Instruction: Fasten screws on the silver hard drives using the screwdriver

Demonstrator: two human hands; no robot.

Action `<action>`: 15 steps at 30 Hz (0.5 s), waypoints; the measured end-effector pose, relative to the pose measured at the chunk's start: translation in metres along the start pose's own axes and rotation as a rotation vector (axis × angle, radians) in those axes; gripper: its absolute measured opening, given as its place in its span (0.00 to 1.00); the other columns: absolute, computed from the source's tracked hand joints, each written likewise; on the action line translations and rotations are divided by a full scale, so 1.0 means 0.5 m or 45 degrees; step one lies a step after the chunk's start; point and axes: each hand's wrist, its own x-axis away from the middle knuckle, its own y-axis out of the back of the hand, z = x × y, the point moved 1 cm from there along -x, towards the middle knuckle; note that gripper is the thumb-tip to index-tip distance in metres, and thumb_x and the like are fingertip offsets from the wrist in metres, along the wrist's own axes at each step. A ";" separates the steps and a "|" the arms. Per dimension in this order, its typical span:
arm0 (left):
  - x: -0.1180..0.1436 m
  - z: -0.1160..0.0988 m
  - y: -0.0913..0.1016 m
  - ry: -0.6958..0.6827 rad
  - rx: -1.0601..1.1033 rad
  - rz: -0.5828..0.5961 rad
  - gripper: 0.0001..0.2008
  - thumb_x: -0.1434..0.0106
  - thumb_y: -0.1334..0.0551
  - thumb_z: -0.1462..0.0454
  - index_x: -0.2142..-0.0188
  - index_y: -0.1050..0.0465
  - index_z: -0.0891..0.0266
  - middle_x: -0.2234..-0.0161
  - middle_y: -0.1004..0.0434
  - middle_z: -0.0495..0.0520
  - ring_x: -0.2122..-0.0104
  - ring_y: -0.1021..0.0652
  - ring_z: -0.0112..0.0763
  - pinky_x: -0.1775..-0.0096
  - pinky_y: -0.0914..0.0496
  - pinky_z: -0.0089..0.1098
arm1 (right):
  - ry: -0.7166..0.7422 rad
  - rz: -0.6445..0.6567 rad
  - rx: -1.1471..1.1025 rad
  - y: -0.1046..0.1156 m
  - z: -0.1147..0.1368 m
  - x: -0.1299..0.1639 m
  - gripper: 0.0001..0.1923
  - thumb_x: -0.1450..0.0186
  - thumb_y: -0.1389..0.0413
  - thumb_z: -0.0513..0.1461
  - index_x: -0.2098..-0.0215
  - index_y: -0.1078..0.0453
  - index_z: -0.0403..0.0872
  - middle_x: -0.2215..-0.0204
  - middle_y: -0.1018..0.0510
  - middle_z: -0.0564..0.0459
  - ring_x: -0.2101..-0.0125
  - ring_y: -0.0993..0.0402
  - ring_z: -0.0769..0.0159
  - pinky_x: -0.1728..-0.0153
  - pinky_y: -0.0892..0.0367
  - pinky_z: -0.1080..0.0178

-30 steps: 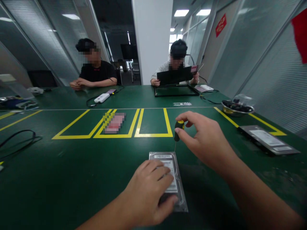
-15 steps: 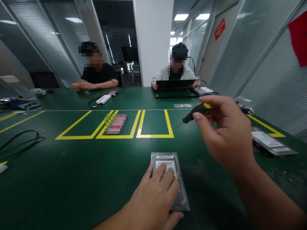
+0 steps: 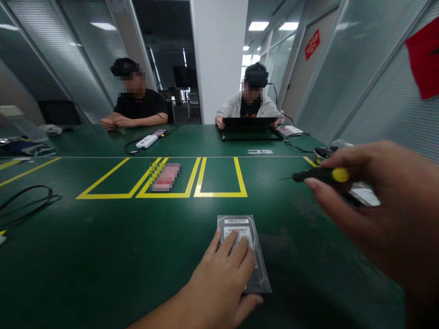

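Note:
On the green table (image 3: 120, 256), a hard drive (image 3: 259, 267) with a white label lies label side up before me. My left hand (image 3: 222, 269) holds it, fingers across the top and thumb at the near edge, covering part of the label. Raised to the right, my right hand (image 3: 373, 196) pinches a screwdriver (image 3: 312, 176) with a dark green handle and a yellow end. Its thin shaft points left, above the table and apart from the hard drive. A second labelled drive (image 3: 366, 196) is mostly hidden behind my right hand.
Yellow tape outlines (image 3: 221, 195) mark the table; a pink phone-like object (image 3: 166, 177) lies in one. A black cable (image 3: 30, 189) curls at left. Across the table sit two people; one holds a black panel (image 3: 252, 122) over a dark frame. White power bank (image 3: 147, 141) lies beyond.
My right hand has moved right and nearer with the screwdriver, whose shaft has turned from slanting down to nearly level. My left hand stays on the hard drive.

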 end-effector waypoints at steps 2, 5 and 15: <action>0.000 0.003 -0.003 -0.003 0.024 -0.017 0.34 0.36 0.39 0.47 0.37 0.40 0.62 0.36 0.38 0.63 0.35 0.41 0.58 0.36 0.51 0.63 | 0.095 0.102 0.148 -0.018 -0.020 0.019 0.07 0.36 0.46 0.45 0.63 0.35 0.52 0.68 0.29 0.47 0.69 0.32 0.55 0.71 0.40 0.56; -0.001 0.006 -0.006 0.000 0.043 -0.024 0.34 0.36 0.39 0.48 0.37 0.41 0.62 0.36 0.38 0.63 0.35 0.42 0.57 0.36 0.52 0.63 | 0.098 0.229 0.206 -0.053 -0.064 0.065 0.06 0.34 0.49 0.44 0.63 0.38 0.50 0.69 0.30 0.48 0.69 0.31 0.57 0.72 0.39 0.58; -0.005 0.008 -0.007 0.020 0.065 -0.023 0.33 0.35 0.41 0.47 0.37 0.41 0.62 0.35 0.38 0.61 0.34 0.42 0.56 0.35 0.52 0.62 | -0.109 0.570 0.410 -0.127 -0.165 0.220 0.07 0.32 0.54 0.43 0.65 0.42 0.48 0.67 0.33 0.47 0.72 0.31 0.60 0.75 0.36 0.61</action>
